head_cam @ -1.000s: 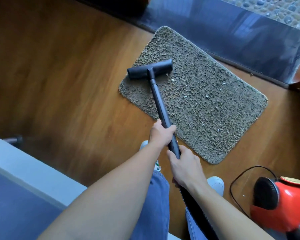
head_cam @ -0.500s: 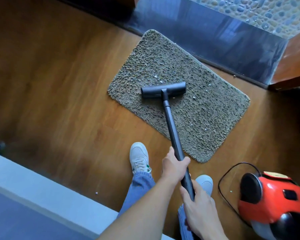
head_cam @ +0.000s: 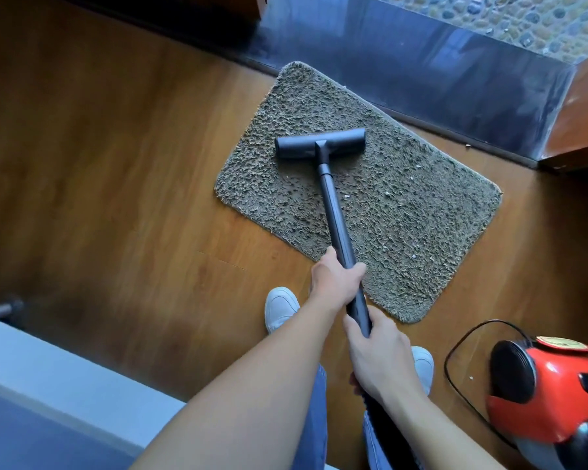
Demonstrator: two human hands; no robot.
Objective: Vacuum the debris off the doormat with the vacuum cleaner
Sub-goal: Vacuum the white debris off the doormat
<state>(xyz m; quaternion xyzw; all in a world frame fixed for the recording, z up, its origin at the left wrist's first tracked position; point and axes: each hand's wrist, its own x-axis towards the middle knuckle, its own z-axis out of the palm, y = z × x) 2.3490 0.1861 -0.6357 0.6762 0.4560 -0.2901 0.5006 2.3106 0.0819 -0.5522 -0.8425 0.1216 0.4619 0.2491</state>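
My left hand [head_cam: 335,283] grips the vac tube [head_cam: 336,218] ahead of my right hand [head_cam: 377,361], also wrapped round it; nozzle [head_cam: 319,144] flat on doormat [head_cam: 421,215]; white bits [head_cam: 413,256] to its right.

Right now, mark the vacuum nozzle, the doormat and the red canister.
vacuum nozzle [head_cam: 319,146]: head view, middle of its crossbar.
doormat [head_cam: 421,225]: head view, bare pile on its right half.
red canister [head_cam: 557,412]: head view, red shell of the body.
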